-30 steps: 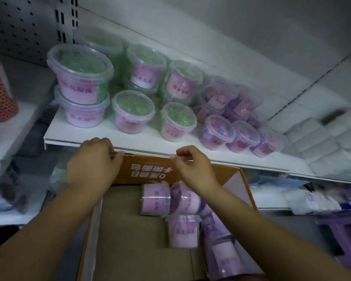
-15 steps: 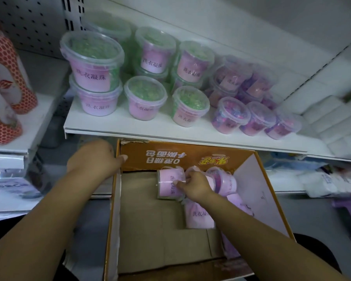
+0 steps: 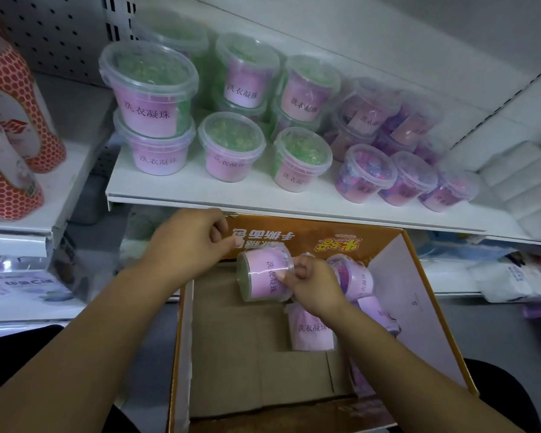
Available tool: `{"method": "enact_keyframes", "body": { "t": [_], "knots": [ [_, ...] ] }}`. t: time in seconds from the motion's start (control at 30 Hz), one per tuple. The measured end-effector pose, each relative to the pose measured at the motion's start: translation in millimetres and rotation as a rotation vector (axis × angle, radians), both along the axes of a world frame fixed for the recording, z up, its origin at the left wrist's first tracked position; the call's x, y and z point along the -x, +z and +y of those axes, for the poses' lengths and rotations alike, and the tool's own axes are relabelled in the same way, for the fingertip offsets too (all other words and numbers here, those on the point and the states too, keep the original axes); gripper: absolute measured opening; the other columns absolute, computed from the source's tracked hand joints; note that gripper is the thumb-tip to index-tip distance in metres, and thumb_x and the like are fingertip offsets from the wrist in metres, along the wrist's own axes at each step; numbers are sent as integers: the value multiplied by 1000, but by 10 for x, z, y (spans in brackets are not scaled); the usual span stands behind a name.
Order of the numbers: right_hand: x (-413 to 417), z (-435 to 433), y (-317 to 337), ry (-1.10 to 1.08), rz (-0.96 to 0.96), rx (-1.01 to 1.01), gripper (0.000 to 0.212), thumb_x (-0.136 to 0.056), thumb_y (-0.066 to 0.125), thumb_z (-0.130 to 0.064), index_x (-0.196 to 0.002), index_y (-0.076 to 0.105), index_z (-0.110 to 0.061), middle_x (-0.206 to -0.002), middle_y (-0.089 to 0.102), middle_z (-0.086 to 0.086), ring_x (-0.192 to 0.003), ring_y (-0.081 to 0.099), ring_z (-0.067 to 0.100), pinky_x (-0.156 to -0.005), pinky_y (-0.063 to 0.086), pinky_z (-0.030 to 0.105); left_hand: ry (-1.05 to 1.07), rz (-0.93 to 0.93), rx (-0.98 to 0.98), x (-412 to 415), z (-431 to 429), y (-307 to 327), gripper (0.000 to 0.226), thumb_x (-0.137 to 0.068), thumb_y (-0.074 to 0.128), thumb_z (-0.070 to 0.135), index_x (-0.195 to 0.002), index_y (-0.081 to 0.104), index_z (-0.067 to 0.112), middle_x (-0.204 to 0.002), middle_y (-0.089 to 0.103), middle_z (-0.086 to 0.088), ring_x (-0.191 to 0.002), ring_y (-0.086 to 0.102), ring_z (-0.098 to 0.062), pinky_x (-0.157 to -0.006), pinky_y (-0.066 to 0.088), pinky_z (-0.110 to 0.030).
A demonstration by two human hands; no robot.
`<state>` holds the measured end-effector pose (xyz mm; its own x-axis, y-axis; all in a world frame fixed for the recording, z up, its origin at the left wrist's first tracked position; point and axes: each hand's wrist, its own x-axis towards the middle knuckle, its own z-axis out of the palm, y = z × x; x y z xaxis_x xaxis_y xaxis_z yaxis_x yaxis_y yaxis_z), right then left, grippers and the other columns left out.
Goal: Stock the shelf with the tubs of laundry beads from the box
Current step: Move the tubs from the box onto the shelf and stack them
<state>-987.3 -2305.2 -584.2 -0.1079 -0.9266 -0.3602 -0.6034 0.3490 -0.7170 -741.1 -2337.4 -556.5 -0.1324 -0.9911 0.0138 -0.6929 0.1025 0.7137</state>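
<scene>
Gripping a sideways tub (image 3: pixel 263 276) over the box (image 3: pixel 325 242), right hand (image 3: pixel 313 289), left hand (image 3: pixel 188 245) curled beside it, hold unclear

Reaches forward with both bare forearms, angled in toward each other. Grips a tub (image 3: pixel 260 278) on its side with the right hand (image 3: pixel 313 287), fingers curled round it. Holds the left hand (image 3: pixel 190 245) just beside, knuckles up, fingers curled under, thumb toward the rim; contact unclear.
</scene>
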Motion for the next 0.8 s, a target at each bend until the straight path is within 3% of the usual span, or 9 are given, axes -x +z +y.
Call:
{"method": "enact_keyframes", "body": {
  "t": [0.07,0.17,0.3,0.43,0.53,0.6,0.67,0.8],
  "knots": [
    [-31,39,143,-25,-90,47,18,-94,70,-19,-110,68,-12,-94,77,6,-69,73,20,-54,56,29,-83,64,-67,58,3,-47,31,-76,81,50,-90,69,25,-77,67,10,-74,64,-9,-75,57,-38],
    [-59,98,336,-11,-126,133,14,-96,67,-21,-110,67,-21,-96,78,1,-65,68,6,-56,51,21,-148,138,-225,119,13,-57,52,-69,85,56,-107,67,25,-94,68,11,-86,66,-7,-86,57,-35],
    [-58,188,563,-21,-120,239,17,-95,68,-23,-112,70,-21,-98,78,-7,-71,71,8,-63,54,20,-151,320,-335,133,11,32,82,-45,84,69,-113,66,27,-100,72,7,-85,73,-11,-87,59,-36],
    [-83,262,784,-41,-169,320,15,-92,72,-18,-107,73,-17,-95,78,-9,-90,72,1,-74,55,17,-120,495,-370,143,2,132,80,-41,88,61,-111,68,27,-102,73,3,-89,75,-15,-91,59,-35],
    [-86,291,945,-97,-322,352,19,-91,71,-19,-108,72,-11,-94,79,0,-90,74,14,-72,59,23,-78,646,-396,143,-20,203,68,-53,96,41,-113,68,23,-101,76,-2,-91,75,-17,-84,58,-27],
    [-71,282,1050,-150,-445,348,33,-87,69,-30,-112,69,-9,-98,77,6,-92,73,26,-81,60,34,-43,797,-410,141,-36,239,68,-55,92,37,-114,68,15,-102,77,-8,-91,75,-19,-80,59,-23],
    [-48,254,1153,-179,-519,355,46,-83,66,-40,-117,67,-10,-108,77,4,-102,73,22,-96,56,43,-25,944,-424,133,-39,277,71,-53,89,38,-114,68,8,-105,76,-14,-93,74,-23,-79,59,-24],
    [-17,167,1259,-153,-474,335,65,-75,71,-61,-125,64,-21,-123,71,-7,-114,68,12,-104,50,42,-32,1132,-431,115,-51,369,59,-59,87,32,-108,66,5,-106,76,-15,-95,74,-26,-75,59,-26]
  ]
}}
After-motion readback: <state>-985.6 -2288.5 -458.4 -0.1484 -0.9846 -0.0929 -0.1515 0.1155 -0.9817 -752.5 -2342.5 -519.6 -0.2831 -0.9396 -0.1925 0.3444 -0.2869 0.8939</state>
